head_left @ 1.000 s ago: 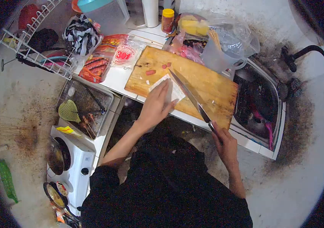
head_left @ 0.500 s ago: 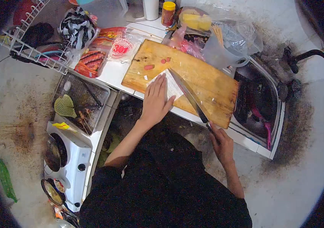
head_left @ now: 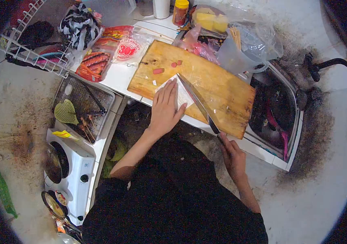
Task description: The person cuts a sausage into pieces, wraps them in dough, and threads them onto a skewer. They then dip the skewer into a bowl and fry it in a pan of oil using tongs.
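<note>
My left hand (head_left: 165, 107) lies flat with its fingers stretched out on a white, thin-looking square sheet or stack of sheets (head_left: 184, 96), partly hidden under the palm. The sheet rests at the near edge of the wooden cutting board (head_left: 218, 83). In my right hand (head_left: 232, 157) is the handle of a long kitchen knife (head_left: 200, 101). Its blade lies along the sheet's right edge, with the tip pointing to the far left. Beyond the sheet, a piece of sausage (head_left: 158, 70) and smaller cut bits (head_left: 176, 64) sit on the board.
Sausage packets (head_left: 94, 65) and a plastic bag with a red print (head_left: 126, 51) lie left of the board. A sink (head_left: 273, 110) is at the right. Bags and a jug with skewers (head_left: 235, 38) stand behind. A gas stove (head_left: 69, 175) is at lower left.
The view has shifted slightly. My right hand has drawn the knife a little toward me along the sheet's edge. My left hand stays flat on the sheet.
</note>
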A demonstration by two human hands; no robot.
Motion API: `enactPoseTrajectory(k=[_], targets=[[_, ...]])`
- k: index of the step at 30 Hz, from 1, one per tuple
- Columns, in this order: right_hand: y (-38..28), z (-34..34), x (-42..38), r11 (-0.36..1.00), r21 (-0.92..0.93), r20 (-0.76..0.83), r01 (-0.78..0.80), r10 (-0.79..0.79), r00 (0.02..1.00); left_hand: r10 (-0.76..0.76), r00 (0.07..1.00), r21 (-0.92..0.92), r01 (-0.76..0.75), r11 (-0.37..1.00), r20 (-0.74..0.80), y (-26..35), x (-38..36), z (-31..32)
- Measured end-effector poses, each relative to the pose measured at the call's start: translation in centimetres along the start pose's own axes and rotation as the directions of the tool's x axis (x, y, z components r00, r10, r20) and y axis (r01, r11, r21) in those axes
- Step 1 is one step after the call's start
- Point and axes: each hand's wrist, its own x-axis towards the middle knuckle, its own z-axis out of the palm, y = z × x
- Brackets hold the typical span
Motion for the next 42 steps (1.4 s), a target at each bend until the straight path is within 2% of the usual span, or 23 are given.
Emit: enactPoseTrajectory(k=[2,8,14,27,30,33,36,42], targets=[[0.3,0.8,-0.4,0.996,-0.087,-0.031,0.024,-0.027,0.999,-0.004,1.0,0.0,0.004,1.0,0.012,0.0,0.0,0.0],[-1.0,-1.1,0.5,1.0,-0.018,0.101,-0.006,0.008,0.995,-0.011,0.999,0.008,0.011,1.0,0.032,-0.1,0.1,0.1],[-1.8,-2.5,2.9,0.989,-0.135,0.109,0.062,-0.047,0.993,-0.017,0.999,-0.011,0.017,1.0,0.033,-0.2,-0.1,0.1],[-2.2,-2.2,4.8,0.988,-0.07,0.045,0.134,-0.131,0.99,0.0,1.0,0.019,-0.001,1.0,0.025,0.2,-0.1,-0.1],[-2.3,-2.3,4.2,0.99,-0.1,0.068,0.095,-0.089,0.994,-0.005,0.999,0.036,0.003,0.999,0.037,0.1,-0.1,0.0],[-2.8,-3.2,2.8,0.999,-0.039,0.089,0.033,-0.029,0.996,-0.006,1.0,0.02,0.005,1.0,0.026,0.3,-0.1,-0.1],[-2.9,-3.8,1.8,0.998,-0.053,0.044,0.034,-0.031,0.999,0.01,1.0,0.032,-0.011,0.999,0.027,0.1,-0.1,0.0],[-3.3,-5.6,0.1,0.99,-0.14,0.14,-0.024,0.044,0.989,0.016,1.0,0.021,-0.017,1.0,0.018,0.1,-0.1,0.0]])
